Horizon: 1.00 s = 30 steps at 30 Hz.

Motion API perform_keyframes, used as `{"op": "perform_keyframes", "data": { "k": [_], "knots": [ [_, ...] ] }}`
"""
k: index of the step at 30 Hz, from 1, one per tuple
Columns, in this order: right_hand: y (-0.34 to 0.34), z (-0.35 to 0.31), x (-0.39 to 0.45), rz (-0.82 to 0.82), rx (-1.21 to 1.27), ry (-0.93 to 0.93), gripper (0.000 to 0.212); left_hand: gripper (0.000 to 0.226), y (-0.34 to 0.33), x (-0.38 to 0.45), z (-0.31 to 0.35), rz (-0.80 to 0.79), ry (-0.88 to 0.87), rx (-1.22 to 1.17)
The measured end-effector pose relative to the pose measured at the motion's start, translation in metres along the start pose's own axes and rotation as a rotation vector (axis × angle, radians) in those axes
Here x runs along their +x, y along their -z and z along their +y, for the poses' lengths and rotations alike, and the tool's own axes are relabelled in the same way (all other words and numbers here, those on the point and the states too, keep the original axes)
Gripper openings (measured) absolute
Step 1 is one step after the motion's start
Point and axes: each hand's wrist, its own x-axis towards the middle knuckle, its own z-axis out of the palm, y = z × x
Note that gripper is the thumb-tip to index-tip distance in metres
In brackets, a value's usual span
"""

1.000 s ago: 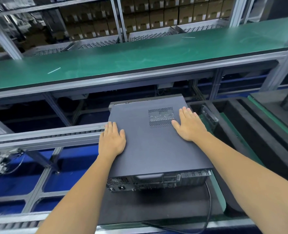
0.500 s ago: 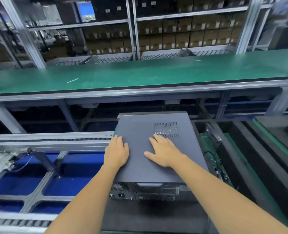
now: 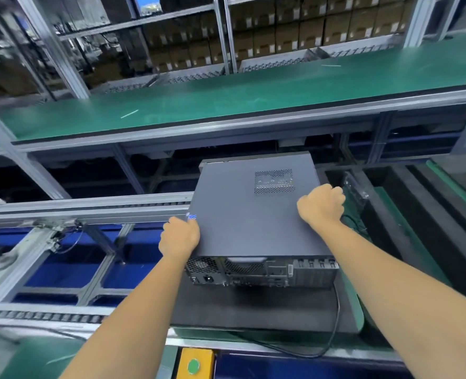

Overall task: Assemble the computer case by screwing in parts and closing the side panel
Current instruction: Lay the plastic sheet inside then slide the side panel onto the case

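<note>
A dark grey computer case (image 3: 253,214) lies flat on a black mat (image 3: 253,307), its closed side panel facing up with a vent grille (image 3: 273,181) near the far end. The rear ports face me. My left hand (image 3: 178,236) grips the case's left edge, fingers curled over the side. Over the right edge of the case, my right hand (image 3: 322,205) curls its fingers and holds on.
A long green workbench (image 3: 226,105) runs across behind the case, with shelves of cardboard boxes (image 3: 281,36) beyond. A roller conveyor rail (image 3: 76,209) lies to the left. A black cable (image 3: 333,332) loops near the mat's front. A yellow box with a green button (image 3: 193,365) sits at the bottom.
Both hands left the flat top panel and moved outward to the case's left and right edges, where they now curl round it. The view has shifted a little.
</note>
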Motion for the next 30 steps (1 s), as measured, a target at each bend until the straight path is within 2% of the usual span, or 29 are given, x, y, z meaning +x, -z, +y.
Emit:
{"op": "perform_keyframes", "data": {
  "k": [4, 8, 12, 18, 26, 30],
  "knots": [
    [0.003, -0.006, 0.007, -0.025, 0.169, -0.147, 0.044, 0.045, 0.000, 0.002, 0.000, -0.019, -0.055, 0.001],
    [0.003, -0.010, 0.013, -0.039, 0.218, -0.133, 0.039, 0.038, -0.004, -0.001, -0.002, 0.035, -0.065, -0.018],
    [0.004, -0.007, 0.020, -0.048, 0.271, -0.124, 0.033, 0.031, -0.001, 0.004, -0.002, 0.014, -0.130, -0.046],
    [0.009, -0.011, 0.029, -0.051, 0.395, -0.160, 0.034, 0.033, 0.003, 0.010, 0.003, -0.034, -0.184, -0.065],
    [0.022, -0.004, 0.038, -0.091, 0.390, -0.191, 0.038, 0.045, 0.003, 0.015, 0.007, -0.049, -0.171, -0.072],
    [0.012, -0.004, 0.030, -0.149, 0.450, -0.260, 0.039, 0.046, 0.008, 0.026, 0.007, -0.079, -0.256, -0.102]
  ]
}}
